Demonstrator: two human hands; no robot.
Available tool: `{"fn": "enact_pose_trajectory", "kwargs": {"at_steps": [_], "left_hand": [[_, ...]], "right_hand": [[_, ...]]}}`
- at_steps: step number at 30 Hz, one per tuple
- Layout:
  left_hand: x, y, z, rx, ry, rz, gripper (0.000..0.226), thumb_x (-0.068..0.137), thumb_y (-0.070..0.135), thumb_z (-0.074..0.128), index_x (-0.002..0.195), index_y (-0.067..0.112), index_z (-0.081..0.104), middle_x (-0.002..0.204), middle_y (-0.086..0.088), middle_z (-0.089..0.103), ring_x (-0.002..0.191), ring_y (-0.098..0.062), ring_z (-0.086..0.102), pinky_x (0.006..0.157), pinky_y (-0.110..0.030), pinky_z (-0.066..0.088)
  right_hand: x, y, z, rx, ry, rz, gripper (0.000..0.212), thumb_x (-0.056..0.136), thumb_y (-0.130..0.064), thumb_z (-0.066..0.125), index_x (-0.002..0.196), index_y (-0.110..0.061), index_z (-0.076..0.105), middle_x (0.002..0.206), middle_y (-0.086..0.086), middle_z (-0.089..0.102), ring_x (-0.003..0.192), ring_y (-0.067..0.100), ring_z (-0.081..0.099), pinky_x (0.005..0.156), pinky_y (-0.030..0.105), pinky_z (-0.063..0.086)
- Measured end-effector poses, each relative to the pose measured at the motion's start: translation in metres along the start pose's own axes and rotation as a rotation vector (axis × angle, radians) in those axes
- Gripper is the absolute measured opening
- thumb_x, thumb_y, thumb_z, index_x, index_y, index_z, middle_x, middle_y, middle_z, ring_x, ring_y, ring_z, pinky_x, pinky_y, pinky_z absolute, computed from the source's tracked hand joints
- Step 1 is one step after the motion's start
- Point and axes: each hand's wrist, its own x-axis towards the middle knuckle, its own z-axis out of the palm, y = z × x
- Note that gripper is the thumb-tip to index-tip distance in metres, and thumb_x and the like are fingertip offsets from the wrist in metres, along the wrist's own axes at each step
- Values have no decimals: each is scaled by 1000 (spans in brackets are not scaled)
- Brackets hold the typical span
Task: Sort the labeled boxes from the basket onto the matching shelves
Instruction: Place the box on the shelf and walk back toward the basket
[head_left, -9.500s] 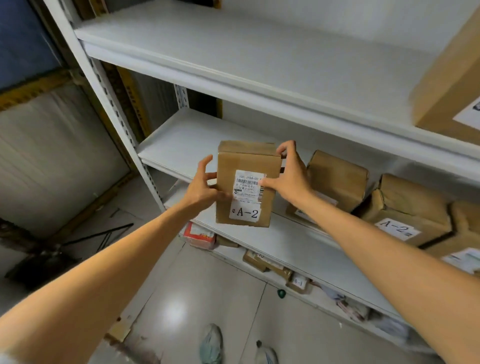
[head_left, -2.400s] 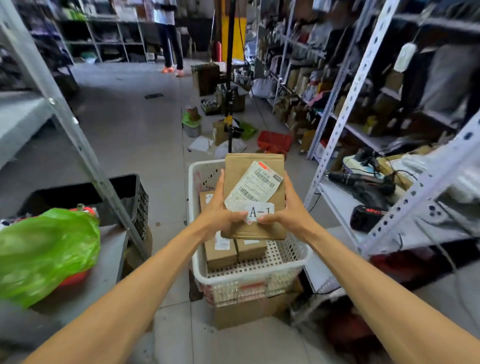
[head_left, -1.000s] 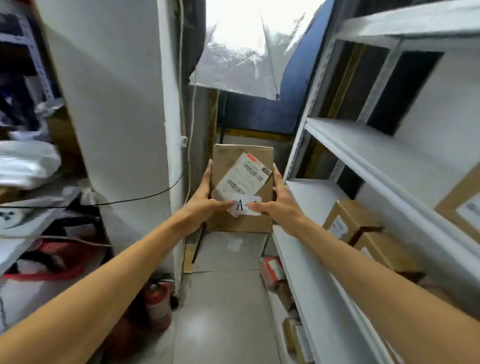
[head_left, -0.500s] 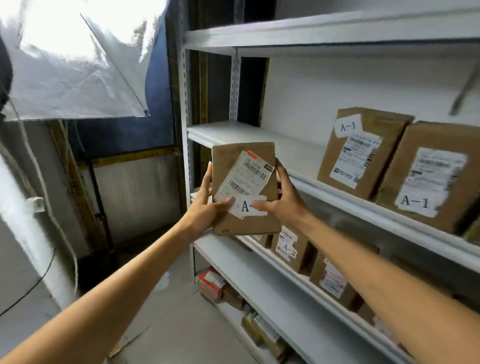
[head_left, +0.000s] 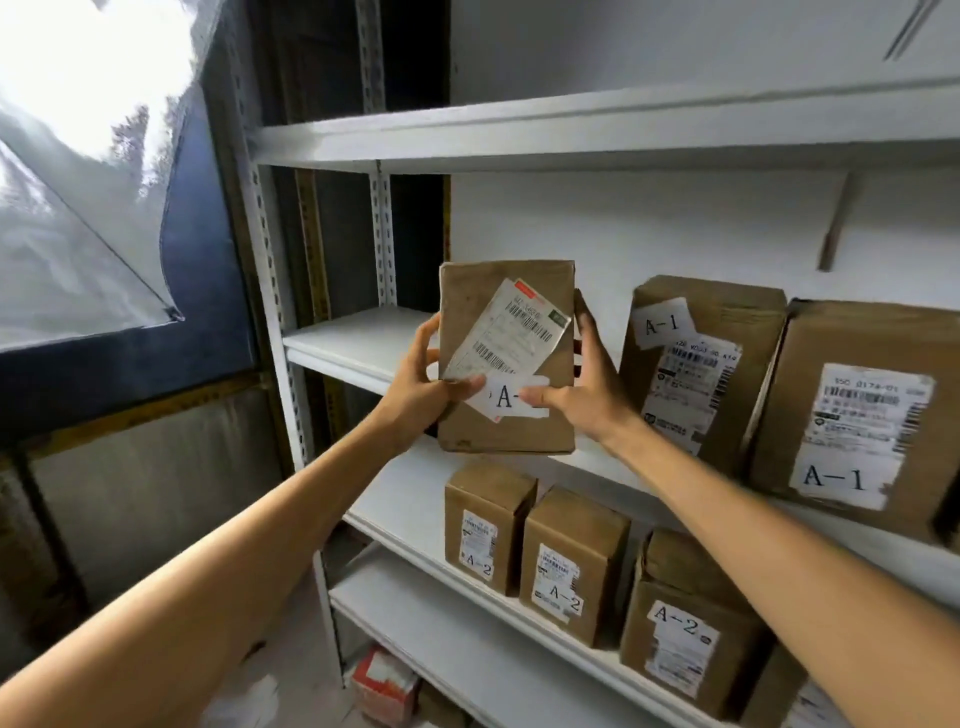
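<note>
Left hand (head_left: 418, 387) and right hand (head_left: 589, 397) clamp the box (head_left: 493, 291) by its side edges, thumbs pressed on the front over the "A-" tag. Box upright before the shelf (head_left: 353, 338) front edge, near its left end, just left of the A-1 boxes (head_left: 701, 374).

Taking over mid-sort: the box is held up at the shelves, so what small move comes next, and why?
Probably ease the cardboard box forward onto the bare left end of the shelf, beside the A-1 boxes. The left hand and right hand hold it at that level; A-2 boxes stand one shelf lower. The right thumb hides the label's digit, so this is a guess.
</note>
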Motion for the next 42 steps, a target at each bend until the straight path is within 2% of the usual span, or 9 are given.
{"fn": "enact_pose_trajectory", "kwargs": {"at_steps": [5,9,14,18,21,24,26,30,42], "left_hand": [[59,-5,-7,39,-37,38,73,82,-6,65,138,29,33,122,-12,58,108,-31,64,74,-48,59],[86,-25,-4,63,-76,59,78,80,-12,64,138,27,30,121,-10,58,106,-27,64,65,-37,60],[103,-51,-2,69,-136,82,85,80,-9,65,141,32,23,124,-5,56,108,-23,62,73,-45,60],[114,-59,-1,31,-131,108,88,79,-11,65,143,31,23,125,0,56,110,-17,58,74,-34,58],[117,-61,2,-3,-156,129,87,79,-14,63,142,30,23,124,1,54,102,-12,58,69,-24,58],[124,-66,3,-17,-206,151,87,79,-13,64,140,33,22,128,0,51,99,-8,58,69,-23,58],[130,-68,4,-13,-251,162,87,79,-10,65,141,33,21,130,-1,50,98,-6,59,68,-23,59],[141,-75,5,2,-313,170,87,81,-4,68,140,36,19,132,-2,49,105,-11,57,66,-21,58],[156,-83,24,7,-393,197,86,82,-2,68,139,36,16,136,-6,49,107,-17,62,75,-40,60]], "right_hand": [[37,12,8,-30,93,6,119,73,-6,81,153,-29,-4,149,2,36,136,17,34,111,37,34],[42,26,15,-99,128,20,114,80,-2,74,151,-25,-12,153,0,26,134,5,22,100,18,18],[47,37,21,-229,192,70,118,78,-2,75,151,-24,-15,154,3,21,139,11,20,95,13,17],[54,31,22,-370,191,87,127,75,0,77,148,-23,-24,152,9,18,140,12,20,98,13,26],[60,15,27,-481,241,56,123,80,-2,74,144,-22,-30,159,8,-13,141,7,-9,114,27,18],[75,-9,22,-740,286,-79,126,79,-16,78,144,-20,-30,159,11,-19,146,22,-18,116,37,-4],[90,-27,11,-978,207,-93,120,81,-27,76,149,-16,-22,160,14,-12,147,26,-14,116,35,-3],[115,-45,-8,-1211,-27,19,99,77,-29,78,152,-17,15,152,9,28,138,28,30,108,43,36],[109,-39,-29,-1297,-81,21,87,81,-24,74,150,-20,23,147,6,38,133,24,34,103,38,36]]}}
